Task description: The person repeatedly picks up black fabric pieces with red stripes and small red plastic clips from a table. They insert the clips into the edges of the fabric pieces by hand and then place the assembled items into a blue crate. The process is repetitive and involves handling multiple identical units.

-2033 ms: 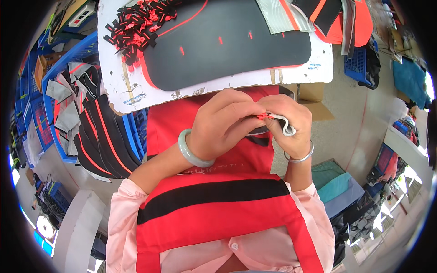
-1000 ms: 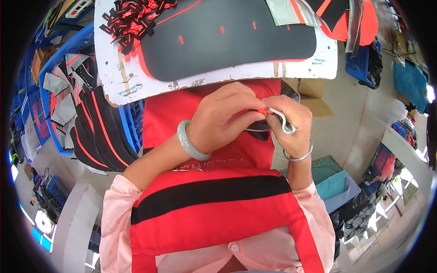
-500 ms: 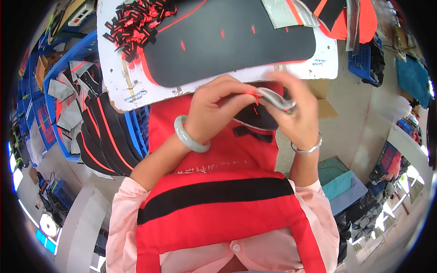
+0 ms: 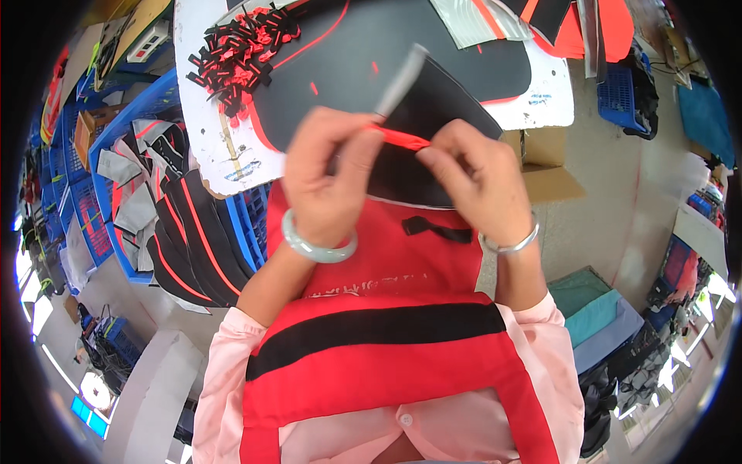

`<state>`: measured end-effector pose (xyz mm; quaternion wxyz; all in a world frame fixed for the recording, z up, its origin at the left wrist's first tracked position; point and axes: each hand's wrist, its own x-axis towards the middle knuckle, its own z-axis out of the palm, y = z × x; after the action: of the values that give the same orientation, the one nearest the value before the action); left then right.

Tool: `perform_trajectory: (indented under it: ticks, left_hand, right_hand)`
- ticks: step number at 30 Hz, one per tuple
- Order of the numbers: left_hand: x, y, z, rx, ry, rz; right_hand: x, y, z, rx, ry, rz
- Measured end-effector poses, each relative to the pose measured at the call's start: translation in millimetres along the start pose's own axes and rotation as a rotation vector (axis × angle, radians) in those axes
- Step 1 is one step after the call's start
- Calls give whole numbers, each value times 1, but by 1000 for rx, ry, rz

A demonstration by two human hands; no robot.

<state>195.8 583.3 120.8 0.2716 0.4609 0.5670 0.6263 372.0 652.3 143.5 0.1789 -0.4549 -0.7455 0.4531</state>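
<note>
My left hand [image 4: 328,176], with a pale bangle at the wrist, pinches one end of a narrow red fabric strip [image 4: 402,138]. At the strip's other end, the fingers of my right hand [image 4: 485,179] are closed on it, so it runs taut between the two. Behind it a black fabric panel [image 4: 444,97] with a grey edge tilts over the table's near edge; the strip appears to lie against this panel. Whether the two are joined I cannot tell. My fingertips partly hide the strip's ends.
The white table [image 4: 553,93] bears a large dark grey panel [image 4: 332,46], a pile of small black-and-red tabs [image 4: 239,58] and grey strips [image 4: 475,19]. To the left a blue basket [image 4: 166,97] holds black pieces with red stripes [image 4: 205,232]. A cardboard box [image 4: 545,158] stands right.
The folded piece has opened out into a broad black panel raised over the table edge. My hands have moved apart, stretching the red strip between them. The view has shifted slightly.
</note>
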Motion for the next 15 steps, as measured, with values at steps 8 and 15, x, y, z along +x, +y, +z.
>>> perform_trajectory:
  ticks: [8, 15]
  left_hand:
    - [-27, 48, -103, -336, 142, -118]
    - [-105, 57, -336, -335, 411, -189]
  right_hand:
    - [-10, 50, -24, 49, 61, -153]
    - [2, 28, 6, -203, -492, -248]
